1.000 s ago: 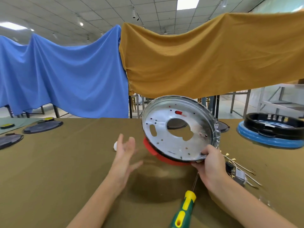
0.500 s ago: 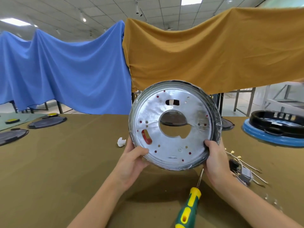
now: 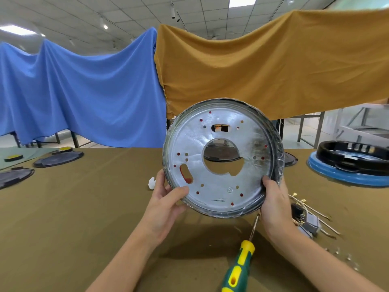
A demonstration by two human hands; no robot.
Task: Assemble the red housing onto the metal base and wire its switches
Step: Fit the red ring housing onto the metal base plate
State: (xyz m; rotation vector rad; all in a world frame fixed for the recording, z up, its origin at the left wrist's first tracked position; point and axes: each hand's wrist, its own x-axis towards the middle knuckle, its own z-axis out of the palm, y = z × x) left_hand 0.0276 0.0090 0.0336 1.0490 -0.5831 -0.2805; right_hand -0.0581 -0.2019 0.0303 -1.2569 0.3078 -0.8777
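A green-and-yellow screwdriver [image 3: 239, 268] lies at the table's [image 3: 73, 218] near edge; a white scrap [image 3: 151, 183] sits mid-table; black discs [image 3: 57, 160] line its left edge; blue [image 3: 84, 91] and mustard cloths [image 3: 263, 70] hang behind

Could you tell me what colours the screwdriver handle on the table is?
Green and yellow screwdriver handle, seen in the head view.

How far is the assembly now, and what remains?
Red shows through the holes of the metal base, so the housing seems seated behind it. Left hand and right hand grip its rim. Screwdriver and wired switches lie untouched: fastening and wiring remain.
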